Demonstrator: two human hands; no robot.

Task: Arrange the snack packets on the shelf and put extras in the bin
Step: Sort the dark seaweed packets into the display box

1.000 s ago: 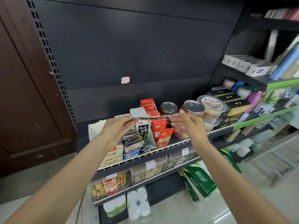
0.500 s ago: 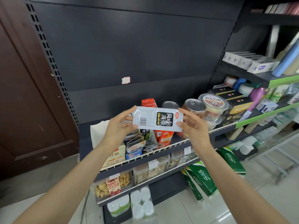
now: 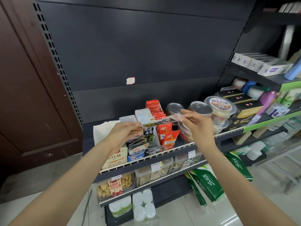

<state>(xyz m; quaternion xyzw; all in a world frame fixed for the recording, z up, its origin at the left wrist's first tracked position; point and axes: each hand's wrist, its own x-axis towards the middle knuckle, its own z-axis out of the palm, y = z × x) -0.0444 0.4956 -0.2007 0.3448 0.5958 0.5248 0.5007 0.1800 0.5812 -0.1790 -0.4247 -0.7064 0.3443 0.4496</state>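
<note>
the packet [image 3: 160, 121], which half a second ago faced the camera flat with its barcode and label showing, is now tipped almost edge-on, a thin blurred strip between the two hands. the left hand [image 3: 125, 132] has dropped lower and pinches its left end; the right hand [image 3: 197, 123] pinches the right end, which sits higher, so the packet slants up toward the right hand. a second ago it was likewise edge-on, close over the shelf goods.
</note>
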